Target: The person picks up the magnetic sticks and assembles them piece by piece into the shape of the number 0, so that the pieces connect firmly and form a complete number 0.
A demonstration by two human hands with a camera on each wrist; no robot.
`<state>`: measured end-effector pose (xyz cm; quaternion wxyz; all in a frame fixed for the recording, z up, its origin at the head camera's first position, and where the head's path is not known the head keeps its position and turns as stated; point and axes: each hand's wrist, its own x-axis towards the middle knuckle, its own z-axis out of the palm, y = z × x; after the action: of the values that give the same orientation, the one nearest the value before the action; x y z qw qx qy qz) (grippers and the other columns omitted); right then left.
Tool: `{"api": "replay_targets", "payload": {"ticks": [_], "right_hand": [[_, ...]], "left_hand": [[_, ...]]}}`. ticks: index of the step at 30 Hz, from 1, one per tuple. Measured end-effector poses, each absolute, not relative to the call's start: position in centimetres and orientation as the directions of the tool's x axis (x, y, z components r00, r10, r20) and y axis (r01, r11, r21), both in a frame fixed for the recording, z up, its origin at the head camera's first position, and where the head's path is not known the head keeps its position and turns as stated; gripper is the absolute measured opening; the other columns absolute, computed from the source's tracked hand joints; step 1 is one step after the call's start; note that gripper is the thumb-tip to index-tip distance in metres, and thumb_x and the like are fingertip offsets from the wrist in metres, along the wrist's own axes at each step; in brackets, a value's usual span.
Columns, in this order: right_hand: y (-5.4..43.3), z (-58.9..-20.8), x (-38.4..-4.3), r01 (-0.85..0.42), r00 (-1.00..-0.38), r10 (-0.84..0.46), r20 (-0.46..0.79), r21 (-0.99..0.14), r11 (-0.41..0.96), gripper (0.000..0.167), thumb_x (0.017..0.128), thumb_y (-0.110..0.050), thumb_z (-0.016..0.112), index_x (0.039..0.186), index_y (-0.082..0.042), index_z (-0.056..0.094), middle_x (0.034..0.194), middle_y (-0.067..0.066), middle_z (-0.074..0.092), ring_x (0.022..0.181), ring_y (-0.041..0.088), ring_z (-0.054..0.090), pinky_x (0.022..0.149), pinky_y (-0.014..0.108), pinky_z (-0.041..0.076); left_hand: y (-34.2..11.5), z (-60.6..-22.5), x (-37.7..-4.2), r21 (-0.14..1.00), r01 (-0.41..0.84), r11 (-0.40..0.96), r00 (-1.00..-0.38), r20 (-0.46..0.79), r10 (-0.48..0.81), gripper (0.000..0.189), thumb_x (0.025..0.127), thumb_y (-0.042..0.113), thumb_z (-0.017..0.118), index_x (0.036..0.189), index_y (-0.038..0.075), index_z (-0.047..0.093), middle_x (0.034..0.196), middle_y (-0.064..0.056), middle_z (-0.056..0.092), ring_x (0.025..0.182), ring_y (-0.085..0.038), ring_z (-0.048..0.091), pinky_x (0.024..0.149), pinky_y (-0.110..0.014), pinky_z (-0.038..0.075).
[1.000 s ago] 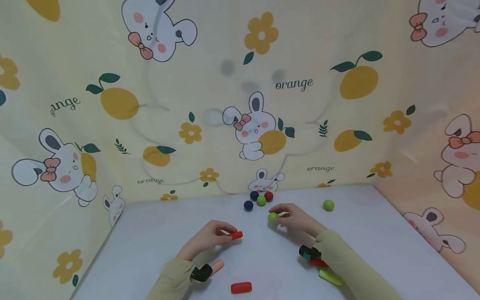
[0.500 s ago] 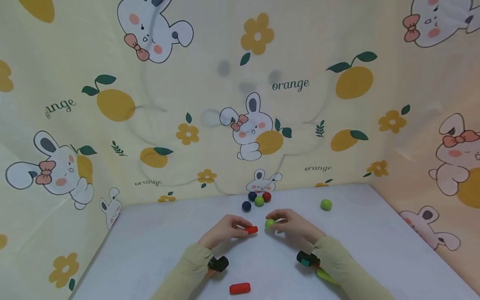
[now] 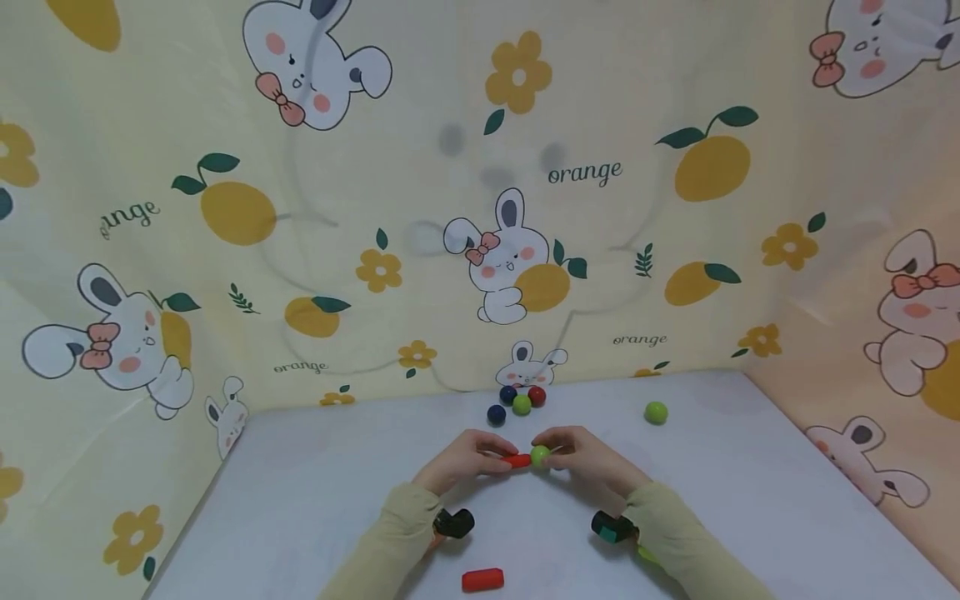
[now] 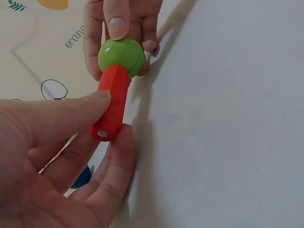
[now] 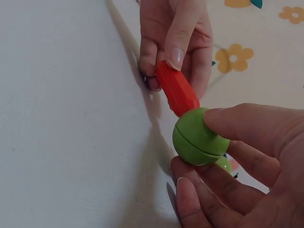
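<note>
My left hand [image 3: 467, 460] pinches a red magnetic rod [image 4: 113, 104] between thumb and fingers; a round silvery dot shows on its near end. Facing it, my right hand [image 3: 588, 454] pinches a green ball [image 5: 197, 137] with a seam line around it. In both wrist views the rod's far end meets the side of the ball. Both pieces are held above the white table, at the middle in the head view.
Behind the hands sit two dark blue balls [image 3: 497, 414], a green ball [image 3: 522, 404] and a red ball [image 3: 537, 396]. Another green ball [image 3: 656, 412] lies at back right. A red rod [image 3: 482, 579] lies in front; an orange rod [image 3: 437, 542] and a lime piece [image 3: 648, 555] are partly covered by the forearms.
My left hand has moved right with the red rod until its end meets the green ball. My right hand has come slightly down and toward me with the ball.
</note>
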<state>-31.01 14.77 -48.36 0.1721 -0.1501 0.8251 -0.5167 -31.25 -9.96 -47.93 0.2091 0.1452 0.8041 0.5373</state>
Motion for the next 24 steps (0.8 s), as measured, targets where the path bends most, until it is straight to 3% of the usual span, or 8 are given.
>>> {"api": "replay_targets", "payload": {"ticks": [7,17,22,24], "right_hand": [[14.7,-48.6,-30.8,-0.082,-0.900,-0.421,-0.111,-0.906,0.414,0.035,0.087,-0.019,0.071,0.121,-0.010,0.064,0.115,0.002,0.063,0.108,0.023,0.056,0.097,0.053,0.042],[14.7,-48.4,-30.5,-0.093,-0.894,-0.435,-0.106,-0.906,0.413,0.035,0.089,-0.017,0.069,0.122,-0.009,0.063,0.117,0.003,0.063,0.110,0.024,0.055,0.100,0.052,0.041],[15.0,-48.2,-30.4,-0.062,-0.903,-0.411,-0.123,-0.911,0.409,0.038,0.088,-0.019,0.070,0.123,-0.008,0.062,0.120,0.004,0.061,0.113,0.025,0.053,0.098,0.052,0.042],[15.2,-48.2,-30.4,-0.041,-0.903,-0.407,-0.135,-0.917,0.396,0.039,0.088,-0.020,0.070,0.124,-0.008,0.061,0.122,0.004,0.060,0.113,0.025,0.052,0.096,0.051,0.043]], "left_hand": [[-10.3,-48.3,-31.2,0.942,-0.026,0.334,-0.869,-0.187,0.458,0.027,0.086,0.009,0.071,0.113,0.008,0.069,0.101,-0.003,0.069,0.092,-0.019,0.062,0.088,-0.034,0.051],[-12.3,-48.4,-31.9,0.951,-0.064,0.303,-0.811,-0.226,0.540,0.036,0.087,0.013,0.071,0.122,0.007,0.063,0.112,-0.005,0.067,0.100,-0.020,0.063,0.090,-0.036,0.051],[-13.3,-48.5,-33.0,0.982,0.001,0.187,-0.887,-0.085,0.455,0.043,0.086,0.011,0.072,0.126,0.003,0.058,0.119,-0.014,0.063,0.101,-0.024,0.064,0.086,-0.036,0.053],[-13.5,-48.1,-33.2,0.988,0.065,0.141,-0.915,0.003,0.403,0.044,0.085,0.007,0.072,0.126,0.000,0.057,0.123,-0.020,0.059,0.106,-0.031,0.062,0.087,-0.037,0.053]]}}
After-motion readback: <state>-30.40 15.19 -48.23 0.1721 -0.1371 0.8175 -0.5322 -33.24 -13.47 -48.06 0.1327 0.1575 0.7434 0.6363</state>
